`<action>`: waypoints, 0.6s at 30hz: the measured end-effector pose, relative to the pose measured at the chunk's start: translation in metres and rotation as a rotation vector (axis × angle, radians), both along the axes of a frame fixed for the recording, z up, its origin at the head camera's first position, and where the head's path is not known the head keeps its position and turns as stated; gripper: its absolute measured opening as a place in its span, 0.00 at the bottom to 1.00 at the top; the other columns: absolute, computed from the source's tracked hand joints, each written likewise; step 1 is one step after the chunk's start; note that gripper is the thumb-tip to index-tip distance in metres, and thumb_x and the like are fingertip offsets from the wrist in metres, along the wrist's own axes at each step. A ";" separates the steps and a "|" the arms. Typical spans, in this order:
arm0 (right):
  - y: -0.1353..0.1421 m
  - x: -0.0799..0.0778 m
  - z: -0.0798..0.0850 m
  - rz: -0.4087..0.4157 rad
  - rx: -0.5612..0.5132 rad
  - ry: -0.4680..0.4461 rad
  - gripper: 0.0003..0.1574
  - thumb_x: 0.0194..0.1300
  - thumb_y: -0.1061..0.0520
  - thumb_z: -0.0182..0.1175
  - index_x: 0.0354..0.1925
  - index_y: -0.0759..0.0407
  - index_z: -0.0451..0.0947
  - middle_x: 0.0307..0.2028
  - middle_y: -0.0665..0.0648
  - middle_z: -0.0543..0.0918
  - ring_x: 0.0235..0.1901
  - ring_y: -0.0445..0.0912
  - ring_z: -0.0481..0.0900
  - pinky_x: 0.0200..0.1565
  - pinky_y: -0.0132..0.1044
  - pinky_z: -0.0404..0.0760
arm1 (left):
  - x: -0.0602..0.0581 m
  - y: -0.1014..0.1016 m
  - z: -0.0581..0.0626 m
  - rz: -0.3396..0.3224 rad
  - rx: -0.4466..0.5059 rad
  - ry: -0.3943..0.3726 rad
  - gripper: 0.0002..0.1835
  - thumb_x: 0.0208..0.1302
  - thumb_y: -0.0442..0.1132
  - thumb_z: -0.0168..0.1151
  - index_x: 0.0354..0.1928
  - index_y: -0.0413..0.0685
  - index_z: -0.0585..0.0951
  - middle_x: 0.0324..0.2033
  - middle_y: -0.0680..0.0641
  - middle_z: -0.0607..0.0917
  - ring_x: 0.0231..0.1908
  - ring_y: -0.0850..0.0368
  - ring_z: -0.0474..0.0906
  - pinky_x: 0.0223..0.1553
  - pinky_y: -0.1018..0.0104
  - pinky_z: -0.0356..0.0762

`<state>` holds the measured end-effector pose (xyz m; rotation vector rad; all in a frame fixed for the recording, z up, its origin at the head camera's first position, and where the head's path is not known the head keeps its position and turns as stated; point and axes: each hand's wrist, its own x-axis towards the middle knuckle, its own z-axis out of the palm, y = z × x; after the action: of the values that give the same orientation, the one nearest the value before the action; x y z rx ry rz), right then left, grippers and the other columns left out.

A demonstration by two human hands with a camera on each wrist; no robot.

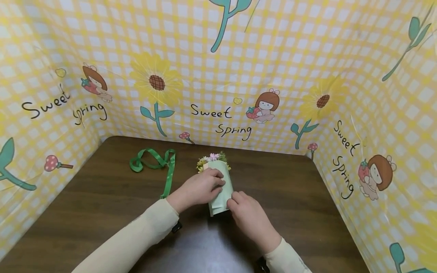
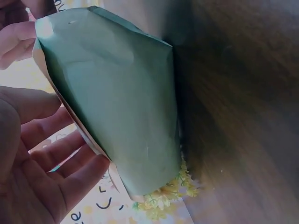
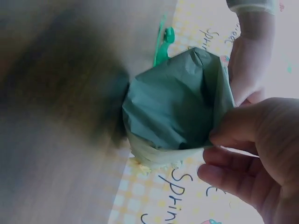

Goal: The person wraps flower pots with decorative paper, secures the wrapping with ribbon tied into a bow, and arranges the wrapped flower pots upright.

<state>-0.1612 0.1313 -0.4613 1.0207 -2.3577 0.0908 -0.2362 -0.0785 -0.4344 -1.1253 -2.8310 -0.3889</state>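
- Lying below the middle of the head view, a pale green rolled paper wrap point(image 1: 223, 197) is on or just above a dark brown wooden tabletop point(image 1: 102, 212); small pink and yellow artificial-looking flowers point(image 1: 214, 156) show at its 12 o'clock end. The left hand point(image 1: 205, 185) covers its 9 o'clock side, loosely bent fingers resting on top without closing round it, presumably to stop the roll springing apart. The right hand point(image 1: 250, 216) meets the lower edge at 4 o'clock. A shiny green ribbon point(image 1: 168, 178) lies loose at 10 o'clock, apart from the wrap.
- In the left wrist view, the left hand sits at the wrap's 8 o'clock, thumb and fingertips along the paper's long edge, probably keeping it down. The flowers poke out at 5 o'clock.
- In the right wrist view, the wrap's hollow lower end faces the camera. The right hand pinches its rim at 4 o'clock, thumb on 1 side, fingers on the other, likely to steady the thin paper. Most of the wrap lies beyond that pinch, towards 10 o'clock.
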 end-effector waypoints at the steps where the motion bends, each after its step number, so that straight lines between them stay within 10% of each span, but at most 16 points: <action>1: 0.000 0.000 -0.001 0.004 0.004 0.009 0.16 0.49 0.68 0.71 0.26 0.52 0.74 0.28 0.49 0.72 0.29 0.45 0.72 0.31 0.34 0.74 | 0.001 -0.001 -0.001 -0.003 0.011 0.003 0.17 0.73 0.47 0.62 0.58 0.51 0.86 0.58 0.49 0.81 0.58 0.53 0.76 0.54 0.57 0.81; 10: 0.008 -0.011 0.019 0.000 -0.335 -0.455 0.04 0.67 0.49 0.71 0.39 0.44 0.85 0.39 0.39 0.79 0.39 0.34 0.78 0.41 0.34 0.81 | 0.004 -0.009 -0.004 -0.048 0.081 0.005 0.17 0.73 0.42 0.63 0.60 0.47 0.85 0.51 0.49 0.78 0.43 0.60 0.76 0.42 0.65 0.80; 18: -0.002 -0.041 0.001 0.028 -0.478 -0.497 0.13 0.71 0.55 0.66 0.53 0.54 0.85 0.55 0.48 0.83 0.58 0.43 0.80 0.57 0.43 0.81 | 0.005 -0.010 -0.017 -0.004 0.199 -0.040 0.16 0.74 0.43 0.62 0.58 0.48 0.83 0.55 0.51 0.81 0.53 0.57 0.81 0.54 0.59 0.82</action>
<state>-0.2019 0.1289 -0.4604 0.8563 -2.5540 0.9678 -0.2313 -0.0883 -0.4515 -1.0947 -2.7487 -0.6832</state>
